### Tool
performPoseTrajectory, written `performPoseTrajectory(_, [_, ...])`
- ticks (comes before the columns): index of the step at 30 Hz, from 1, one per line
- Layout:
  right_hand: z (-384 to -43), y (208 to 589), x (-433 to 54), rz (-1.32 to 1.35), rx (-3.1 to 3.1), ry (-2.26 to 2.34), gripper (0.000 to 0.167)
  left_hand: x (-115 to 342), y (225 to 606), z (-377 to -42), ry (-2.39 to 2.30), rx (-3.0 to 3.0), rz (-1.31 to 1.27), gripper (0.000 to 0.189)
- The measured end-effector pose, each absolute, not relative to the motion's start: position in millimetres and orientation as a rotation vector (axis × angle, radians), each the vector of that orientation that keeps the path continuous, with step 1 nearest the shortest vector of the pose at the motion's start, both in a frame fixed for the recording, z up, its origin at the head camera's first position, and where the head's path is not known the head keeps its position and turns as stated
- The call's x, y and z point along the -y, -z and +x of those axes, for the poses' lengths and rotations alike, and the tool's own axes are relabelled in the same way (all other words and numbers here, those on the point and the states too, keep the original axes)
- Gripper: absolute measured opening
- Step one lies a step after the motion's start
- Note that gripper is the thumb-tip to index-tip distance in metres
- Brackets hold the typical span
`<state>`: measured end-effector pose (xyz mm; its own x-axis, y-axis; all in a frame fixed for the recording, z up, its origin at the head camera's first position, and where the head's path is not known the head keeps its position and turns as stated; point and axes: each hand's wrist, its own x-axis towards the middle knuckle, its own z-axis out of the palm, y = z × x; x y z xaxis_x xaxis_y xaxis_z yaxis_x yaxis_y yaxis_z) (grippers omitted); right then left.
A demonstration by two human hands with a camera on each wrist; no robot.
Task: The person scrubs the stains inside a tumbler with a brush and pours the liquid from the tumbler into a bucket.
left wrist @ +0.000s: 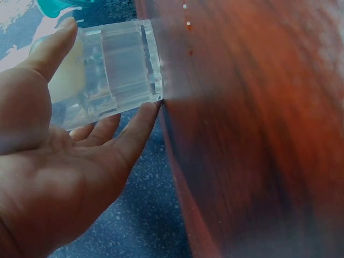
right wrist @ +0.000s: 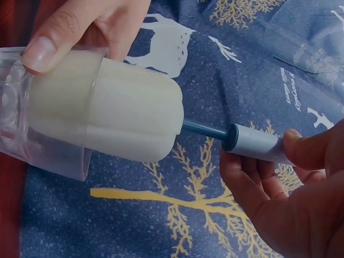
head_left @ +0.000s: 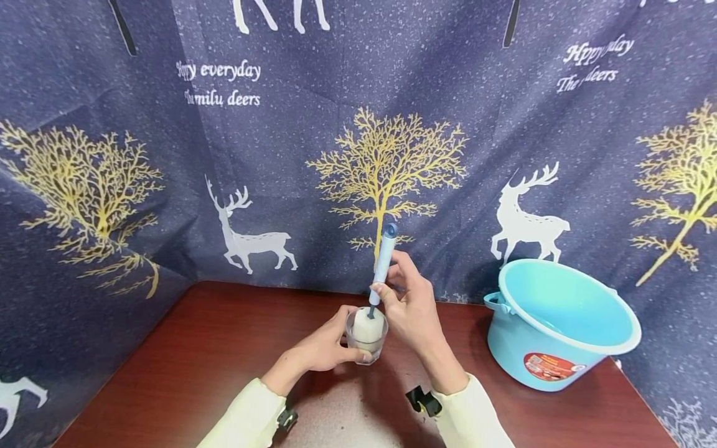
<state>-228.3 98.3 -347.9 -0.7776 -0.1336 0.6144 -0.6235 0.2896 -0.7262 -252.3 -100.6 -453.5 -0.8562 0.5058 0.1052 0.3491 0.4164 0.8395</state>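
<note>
My left hand [head_left: 325, 346] grips a clear cup [head_left: 375, 352] from its left side, thumb in front, above the tabletop. In the left wrist view the cup [left wrist: 126, 64] is tilted, and a finger touches its base rim. A sponge cup brush has its white sponge head [right wrist: 134, 110] partly inside the cup, the rest standing out past the rim. My right hand [head_left: 413, 308] pinches the brush's pale blue handle [head_left: 383, 264] between thumb and fingers. The handle leans slightly right, its dark hanging loop uppermost. In the right wrist view, a dark blue stem [right wrist: 204, 129] joins handle and sponge.
A light blue bucket [head_left: 546, 354] with a red label stands at the right on the reddish-brown table [head_left: 185, 354]. Behind the table hangs a dark blue cloth [head_left: 291, 155] printed with deer and golden trees. Small droplets lie on the tabletop.
</note>
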Motion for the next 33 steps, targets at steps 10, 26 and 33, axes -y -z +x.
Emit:
performPoseTrajectory(10, [-229,350,-96,0.669,2.088,-1.548,0.046,100,452,-251,-1.418,-2.52,0.773,0.083])
performPoseTrajectory(26, [-237,358,-92,0.642,1.971,-1.646,0.047,102,455,-253,-1.372,-2.58,0.778,0.082])
performPoseTrajectory(33, [-239,362,-92,0.624,1.952,-1.64,0.046,102,455,-253,-1.369,-2.582,0.777,0.084])
